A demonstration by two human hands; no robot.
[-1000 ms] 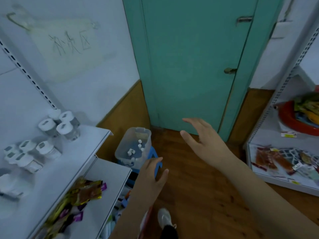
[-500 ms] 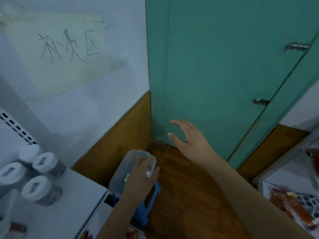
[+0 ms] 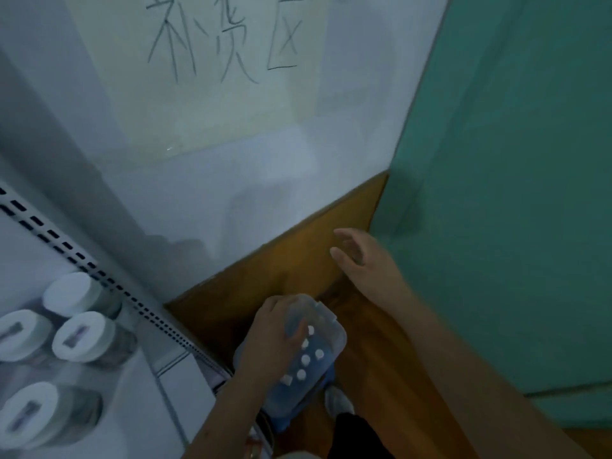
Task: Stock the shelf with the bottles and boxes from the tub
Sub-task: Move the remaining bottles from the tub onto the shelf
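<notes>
A clear plastic tub [image 3: 338, 333] stands low beside the shelf, on something blue. Several small white-capped bottles [image 3: 305, 360] stand inside it. My left hand [image 3: 273, 341] reaches down over the tub's near-left rim, and its fingertips dip in among the caps. Motion blur hides whether they hold a bottle. My right hand [image 3: 362, 263] hovers apart from the tub, up and to the right, with its fingers spread and nothing in it. The white shelf [image 3: 142, 392] at the lower left carries several white-lidded jars [image 3: 79, 336].
The shelf's slotted upright [image 3: 99, 273] runs diagonally beside the jars. A white wall with a handwritten paper sign [image 3: 225, 41] and brown skirting [image 3: 298, 256] lies ahead. A teal door [image 3: 513, 193] fills the right. My shoe [image 3: 337, 400] stands on the wooden floor by the tub.
The view has swung left and closer to the tub. My left hand went from above the tub's rim down into it. My right hand stayed open and drifted toward the skirting.
</notes>
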